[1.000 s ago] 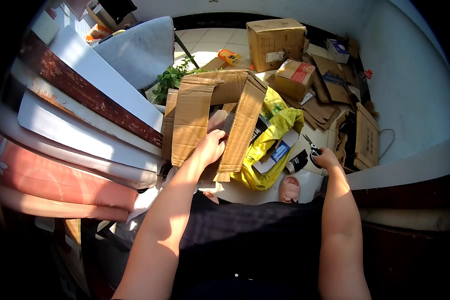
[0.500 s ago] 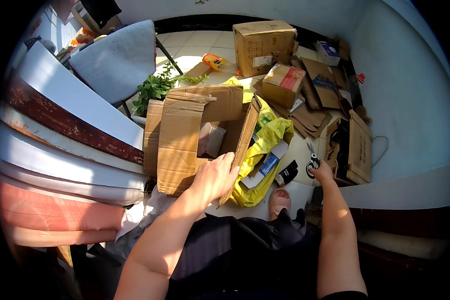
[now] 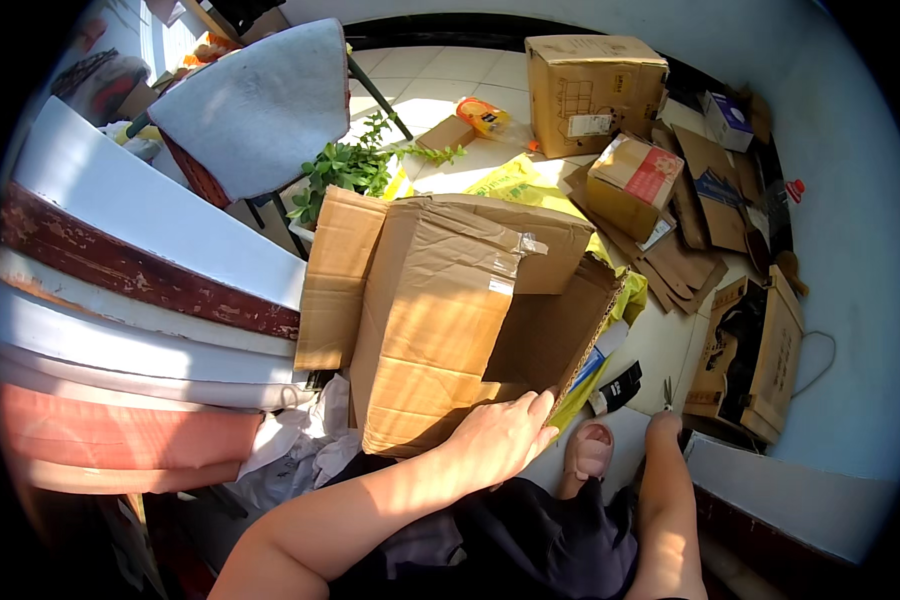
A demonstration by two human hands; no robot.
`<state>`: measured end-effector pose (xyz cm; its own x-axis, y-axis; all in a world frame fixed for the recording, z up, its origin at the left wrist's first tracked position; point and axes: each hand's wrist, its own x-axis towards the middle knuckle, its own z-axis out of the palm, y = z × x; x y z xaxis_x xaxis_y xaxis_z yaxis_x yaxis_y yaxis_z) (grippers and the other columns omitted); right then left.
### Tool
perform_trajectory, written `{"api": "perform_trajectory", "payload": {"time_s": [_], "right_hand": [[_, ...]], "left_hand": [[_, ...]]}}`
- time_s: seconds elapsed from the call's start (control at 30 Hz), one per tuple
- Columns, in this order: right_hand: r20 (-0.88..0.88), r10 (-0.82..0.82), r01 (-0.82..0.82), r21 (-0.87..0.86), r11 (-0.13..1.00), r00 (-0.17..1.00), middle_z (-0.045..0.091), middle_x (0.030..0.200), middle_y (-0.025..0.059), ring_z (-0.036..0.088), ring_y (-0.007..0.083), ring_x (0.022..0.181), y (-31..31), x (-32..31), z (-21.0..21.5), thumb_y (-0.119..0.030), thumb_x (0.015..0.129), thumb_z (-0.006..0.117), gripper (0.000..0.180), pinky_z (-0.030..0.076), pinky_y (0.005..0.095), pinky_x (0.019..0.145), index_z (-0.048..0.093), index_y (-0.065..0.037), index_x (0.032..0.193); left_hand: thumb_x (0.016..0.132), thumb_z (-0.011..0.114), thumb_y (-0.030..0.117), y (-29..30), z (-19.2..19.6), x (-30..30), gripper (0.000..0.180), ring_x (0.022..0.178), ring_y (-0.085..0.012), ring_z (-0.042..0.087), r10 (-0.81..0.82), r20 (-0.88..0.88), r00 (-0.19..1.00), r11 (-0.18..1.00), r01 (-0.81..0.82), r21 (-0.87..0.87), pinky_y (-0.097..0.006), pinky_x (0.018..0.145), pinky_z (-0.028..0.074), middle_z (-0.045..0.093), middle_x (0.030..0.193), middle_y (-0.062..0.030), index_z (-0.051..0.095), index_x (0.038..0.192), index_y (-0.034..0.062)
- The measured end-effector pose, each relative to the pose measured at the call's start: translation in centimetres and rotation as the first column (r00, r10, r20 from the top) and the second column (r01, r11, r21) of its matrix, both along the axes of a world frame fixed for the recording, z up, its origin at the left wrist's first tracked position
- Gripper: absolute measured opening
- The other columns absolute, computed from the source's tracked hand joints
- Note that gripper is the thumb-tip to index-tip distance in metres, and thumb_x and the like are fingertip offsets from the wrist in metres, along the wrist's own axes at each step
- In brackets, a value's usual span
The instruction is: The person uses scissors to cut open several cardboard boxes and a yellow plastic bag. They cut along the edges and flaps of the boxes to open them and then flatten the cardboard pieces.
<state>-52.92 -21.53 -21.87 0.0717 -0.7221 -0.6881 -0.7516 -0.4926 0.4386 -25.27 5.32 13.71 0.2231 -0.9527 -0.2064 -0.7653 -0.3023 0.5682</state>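
Note:
A large open cardboard box [image 3: 440,310] with taped flaps lies tilted in front of me, its opening facing right. My left hand [image 3: 500,437] grips its near lower edge, fingers curled over the corrugated rim. My right hand [image 3: 663,422] is lower right beside the box, seen end-on, closed around a small metal tool [image 3: 667,390] whose thin tips stick out above it. A yellow plastic bag [image 3: 625,295] shows behind the box's right side.
Stacked white and red boards [image 3: 120,300] fill the left. A grey-cushioned chair [image 3: 260,100] and a green plant [image 3: 355,165] stand behind the box. Several cardboard boxes [image 3: 595,90] and flattened cardboard [image 3: 690,260] cover the floor at right. My sandalled foot [image 3: 590,450] sits below, by a low white wall [image 3: 790,490].
The big box has come closer and tipped over toward me. My left hand slid from its middle flap down to the near lower edge. My right hand stayed beside it.

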Motion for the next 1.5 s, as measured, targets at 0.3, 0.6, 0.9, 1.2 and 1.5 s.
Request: {"api": "perform_trajectory", "payload": {"time_s": [0.3, 0.6, 0.9, 1.2, 1.5], "right_hand": [[0.745, -0.641, 0.312, 0.662, 0.681, -0.183, 0.049, 0.131, 0.0200, 0.049, 0.0311, 0.120, 2.4, 12.0, 19.5, -0.039, 0.086, 0.064, 0.068, 0.039, 0.0371, 0.098, 0.036, -0.003, 0.138], [0.894, -0.433, 0.163, 0.447, 0.880, -0.116, 0.059, 0.111, 0.0150, 0.058, 0.0273, 0.098, 5.4, 19.4, 24.1, 0.006, 0.075, 0.056, 0.059, 0.046, 0.0353, 0.086, 0.040, -0.004, 0.131], [0.604, -0.613, 0.293, 0.791, 0.537, -0.508, 0.059, 0.108, 0.0171, 0.058, 0.0330, 0.095, 6.9, 13.1, 20.8, 0.004, 0.078, 0.059, 0.040, 0.048, 0.0438, 0.081, 0.050, 0.002, 0.118], [0.455, -0.635, 0.041, 0.831, 0.555, -0.624, 0.060, 0.107, 0.0119, 0.059, 0.0248, 0.096, 8.7, 16.2, 22.9, 0.009, 0.083, 0.052, 0.037, 0.049, 0.0379, 0.081, 0.048, -0.002, 0.119], [0.212, -0.929, -0.289, 0.909, 0.302, -0.304, 0.061, 0.111, 0.0092, 0.059, 0.0242, 0.098, 9.3, 16.0, 23.5, -0.004, 0.086, 0.060, 0.036, 0.047, 0.0388, 0.086, 0.051, -0.001, 0.120]], "left_hand": [[0.088, 0.054, 0.025, -1.1, -2.1, -2.2, 0.041, 0.078, -0.0265, 0.064, -0.011, 0.125, 0.992, 1.000, 0.014, -0.026, -0.039, 0.065, 0.052, 0.062, 0.085, -0.0136, 0.049, 0.117, -0.0040], [0.095, 0.033, 0.050, -1.5, -1.1, -0.6, 0.056, 0.120, -0.0233, 0.044, -0.561, 0.612, 0.557, 0.813, 0.231, 0.535, -0.054, 0.113, -0.006, 0.066, 0.102, 0.0001, 0.066, 0.111, 0.0080], [0.072, 0.062, 0.019, 6.0, 4.3, 0.6, 0.086, 0.138, -0.0377, 0.013, 0.230, 0.817, 0.529, 0.972, -0.086, -0.218, -0.069, 0.104, 0.012, 0.018, 0.147, -0.0173, 0.019, 0.146, 0.0082], [0.075, 0.069, 0.025, 9.8, 3.2, 5.7, 0.104, 0.139, -0.0449, 0.005, 0.788, 0.235, 0.569, 0.615, -0.747, -0.252, -0.053, 0.111, 0.017, -0.007, 0.150, -0.0257, -0.002, 0.146, -0.0007], [0.095, 0.032, 0.057, 12.9, -6.2, 12.7, 0.077, 0.143, -0.0306, 0.005, 0.659, -0.384, 0.647, 0.716, -0.696, 0.056, -0.038, 0.115, 0.012, 0.009, 0.153, -0.0213, 0.008, 0.149, 0.0073]]}}
